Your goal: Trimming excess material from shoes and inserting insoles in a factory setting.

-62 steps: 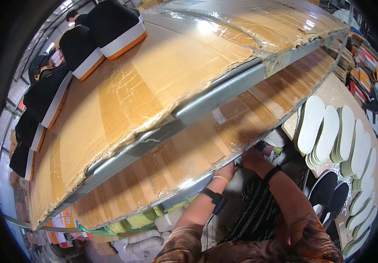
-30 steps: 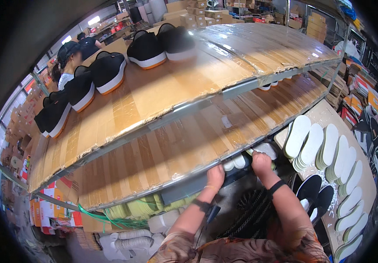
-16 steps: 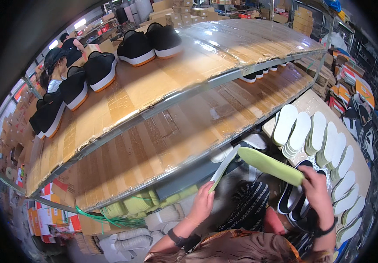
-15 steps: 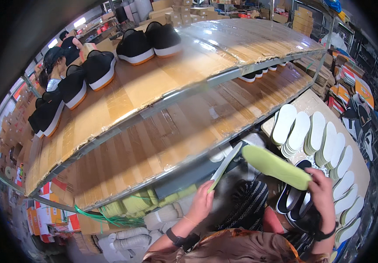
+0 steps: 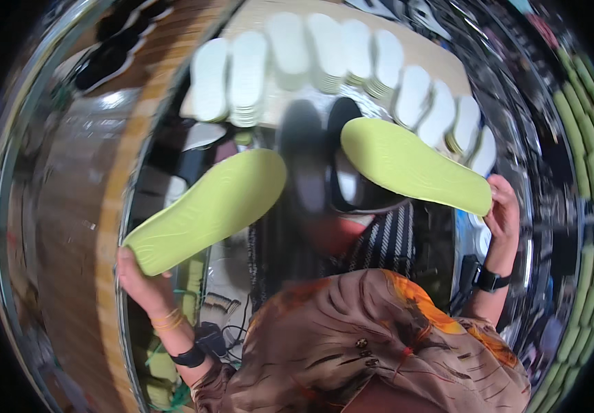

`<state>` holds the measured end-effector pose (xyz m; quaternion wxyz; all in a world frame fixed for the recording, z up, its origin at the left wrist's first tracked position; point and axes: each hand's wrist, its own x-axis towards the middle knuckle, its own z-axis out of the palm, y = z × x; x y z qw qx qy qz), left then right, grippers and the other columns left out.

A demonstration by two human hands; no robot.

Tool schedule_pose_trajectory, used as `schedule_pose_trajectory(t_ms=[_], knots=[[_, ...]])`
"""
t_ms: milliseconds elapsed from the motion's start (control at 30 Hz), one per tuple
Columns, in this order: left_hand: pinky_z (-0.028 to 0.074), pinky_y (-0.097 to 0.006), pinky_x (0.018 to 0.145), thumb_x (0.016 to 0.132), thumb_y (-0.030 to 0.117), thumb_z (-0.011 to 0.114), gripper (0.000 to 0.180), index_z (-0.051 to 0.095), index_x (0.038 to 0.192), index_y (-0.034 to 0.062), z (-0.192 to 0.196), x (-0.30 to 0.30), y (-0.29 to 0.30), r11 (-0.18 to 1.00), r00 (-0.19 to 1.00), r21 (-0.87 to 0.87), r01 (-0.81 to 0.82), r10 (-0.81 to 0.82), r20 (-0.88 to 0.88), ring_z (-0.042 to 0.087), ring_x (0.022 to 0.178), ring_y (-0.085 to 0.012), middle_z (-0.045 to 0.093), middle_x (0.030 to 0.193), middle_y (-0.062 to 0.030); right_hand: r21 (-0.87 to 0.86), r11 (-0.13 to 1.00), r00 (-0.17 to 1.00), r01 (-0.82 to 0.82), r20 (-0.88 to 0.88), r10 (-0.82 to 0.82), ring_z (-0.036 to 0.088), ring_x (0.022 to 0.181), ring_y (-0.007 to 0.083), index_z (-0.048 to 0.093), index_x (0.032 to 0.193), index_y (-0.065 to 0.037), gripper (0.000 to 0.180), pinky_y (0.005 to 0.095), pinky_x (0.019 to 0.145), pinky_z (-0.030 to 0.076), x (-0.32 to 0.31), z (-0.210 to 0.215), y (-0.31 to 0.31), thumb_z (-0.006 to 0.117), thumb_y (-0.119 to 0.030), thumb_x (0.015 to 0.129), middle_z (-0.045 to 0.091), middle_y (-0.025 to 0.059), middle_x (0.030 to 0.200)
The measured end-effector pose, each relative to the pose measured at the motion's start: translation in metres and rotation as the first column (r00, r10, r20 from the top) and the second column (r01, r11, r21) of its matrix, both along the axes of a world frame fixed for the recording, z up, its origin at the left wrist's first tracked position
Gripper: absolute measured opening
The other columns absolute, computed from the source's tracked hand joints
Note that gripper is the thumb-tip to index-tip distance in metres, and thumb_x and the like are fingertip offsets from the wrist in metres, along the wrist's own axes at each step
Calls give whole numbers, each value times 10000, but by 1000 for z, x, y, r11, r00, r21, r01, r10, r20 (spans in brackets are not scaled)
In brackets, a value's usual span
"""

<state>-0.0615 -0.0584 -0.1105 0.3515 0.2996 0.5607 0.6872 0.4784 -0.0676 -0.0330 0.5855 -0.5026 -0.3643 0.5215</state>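
Observation:
My left hand (image 5: 142,282) grips the heel end of a lime-green insole (image 5: 207,210), which points up and to the right. My right hand (image 5: 502,213) pinches the end of a second lime-green insole (image 5: 414,165), which points up and to the left. Both insoles are held in the air in front of me, apart from each other. Beneath the gap between them lie two black shoes (image 5: 324,162), blurred by motion.
Stacks of white insoles (image 5: 352,55) lie in a row on a beige table top (image 5: 441,62) ahead. A wooden shelf (image 5: 69,227) with a metal edge runs down the left. Green insoles (image 5: 589,138) are stacked along the right rim.
The view has swung down from the shelves to the table. My left hand, which was reaching under the shelf, now holds a green insole, so each hand has one.

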Motion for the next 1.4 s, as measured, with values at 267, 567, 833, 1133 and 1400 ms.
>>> schedule_pose_trajectory(t_ms=[267,567,833,1133,1400], knots=[[452,-286,470,892,246,423,245,547,816,48,70,28,3,950,977,-312,21,-86,-196,555,569,-148,559,705,-46,-39,996,914,81,402,-58,508,601,75,578,926,1,170,189,476,382,26,-22,-25,511,-16,771,562,21,769],[488,-348,541,743,190,601,212,561,868,22,40,139,-19,837,321,-71,543,-285,-903,582,701,-249,553,817,-132,39,997,803,-60,596,25,474,729,75,569,886,-27,216,212,629,369,-51,-6,5,633,-75,686,522,7,803],[473,-244,441,734,181,529,256,540,922,8,44,163,-9,644,-154,-186,742,-106,-982,526,811,-201,497,969,-123,303,569,242,-764,953,-182,579,645,301,598,763,-56,178,380,590,474,-180,-5,-3,661,-51,597,587,113,722],[484,-262,483,768,215,540,341,489,1048,27,50,174,-7,718,-2,-269,641,-349,-937,569,742,-188,492,909,-75,323,625,362,-711,930,-69,562,732,335,553,899,-40,435,376,652,454,-176,-16,-4,672,4,483,580,140,820],[481,-286,525,730,216,560,218,546,863,43,36,158,0,621,12,-163,767,-267,-964,570,744,-202,468,1128,-144,-86,995,902,-48,423,80,514,839,129,500,1085,5,306,227,800,390,-86,-111,60,552,-33,786,544,36,913]])
